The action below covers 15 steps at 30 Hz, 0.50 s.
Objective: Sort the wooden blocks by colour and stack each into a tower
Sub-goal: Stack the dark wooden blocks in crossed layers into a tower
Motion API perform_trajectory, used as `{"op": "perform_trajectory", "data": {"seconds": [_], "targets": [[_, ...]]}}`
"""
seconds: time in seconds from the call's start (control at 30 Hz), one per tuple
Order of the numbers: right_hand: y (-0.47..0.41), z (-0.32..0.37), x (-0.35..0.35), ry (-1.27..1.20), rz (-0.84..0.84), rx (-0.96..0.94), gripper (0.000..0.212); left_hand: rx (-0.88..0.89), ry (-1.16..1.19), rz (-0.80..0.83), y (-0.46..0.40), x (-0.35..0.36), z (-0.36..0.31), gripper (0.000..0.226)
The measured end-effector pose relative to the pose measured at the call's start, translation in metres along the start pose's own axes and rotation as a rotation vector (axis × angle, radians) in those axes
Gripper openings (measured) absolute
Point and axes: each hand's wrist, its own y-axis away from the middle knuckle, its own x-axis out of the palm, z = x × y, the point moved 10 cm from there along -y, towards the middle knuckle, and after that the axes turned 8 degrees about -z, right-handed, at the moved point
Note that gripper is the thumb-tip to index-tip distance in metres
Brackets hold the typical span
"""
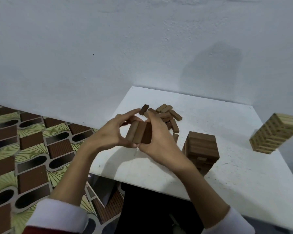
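I see left hand (114, 130) and right hand (156, 141) fingers curled round three brown blocks (139, 133) side by side, raised above white surface (227, 174). Loose brown pile (166, 115) behind; brown tower (200, 149) right; pale tower (272, 132) far right.

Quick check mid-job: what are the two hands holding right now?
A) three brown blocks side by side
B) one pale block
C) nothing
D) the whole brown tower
A: the left hand and right hand grip three brown blocks pressed together side by side, above the white table.
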Motion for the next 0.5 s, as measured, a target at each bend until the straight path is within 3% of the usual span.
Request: {"op": "perform_trajectory", "data": {"seconds": [0.13,0.27,0.5], "targets": [[0.009,0.008,-0.050,-0.022,-0.042,-0.036,0.080,0.074,0.058,-0.012,-0.002,0.014,-0.039,0.098],[0.027,-0.015,-0.097,0.026,-0.058,0.043,0.072,0.113,0.086,0.044,-0.012,0.056,-0.063,0.097],[0.050,-0.065,-0.137,0.080,-0.048,0.085,0.088,0.180,-0.039,0.127,-0.025,0.121,-0.082,0.101]]}}
